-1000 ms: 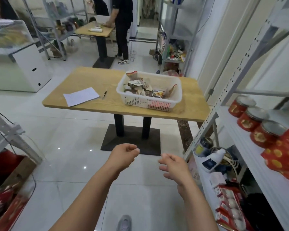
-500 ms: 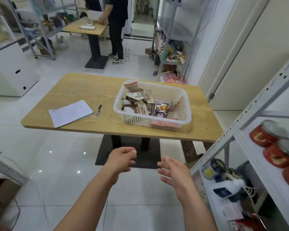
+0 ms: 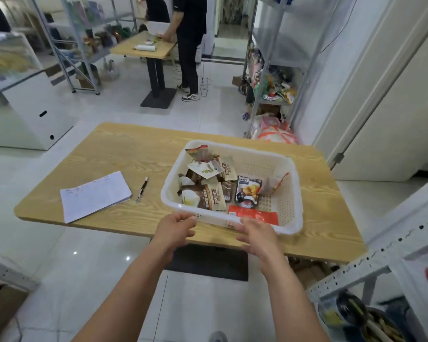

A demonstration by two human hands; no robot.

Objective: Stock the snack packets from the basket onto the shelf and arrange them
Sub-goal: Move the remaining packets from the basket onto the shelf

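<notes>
A white perforated plastic basket (image 3: 277,164) stands on a wooden table (image 3: 134,154). Several snack packets lie in it: brown-and-white ones (image 3: 203,196) at the left, a dark packet (image 3: 247,192) in the middle, a red one (image 3: 252,214) at the near wall. My left hand (image 3: 174,229) hovers at the basket's near rim with loosely curled fingers, holding nothing. My right hand (image 3: 258,234) reaches at the near rim beside the red packet, fingers relaxed and empty. The white metal shelf (image 3: 381,257) stands at the right edge.
A sheet of paper (image 3: 94,195) and a pen (image 3: 142,188) lie on the table left of the basket. A person (image 3: 189,43) stands at a second table (image 3: 143,48) behind. More racks (image 3: 274,58) line the back wall. Jars (image 3: 344,309) sit low on the right shelf.
The view has closed in on the table. Both hands have risen from over the floor to the basket's near rim. The red jars on the shelf have left the view.
</notes>
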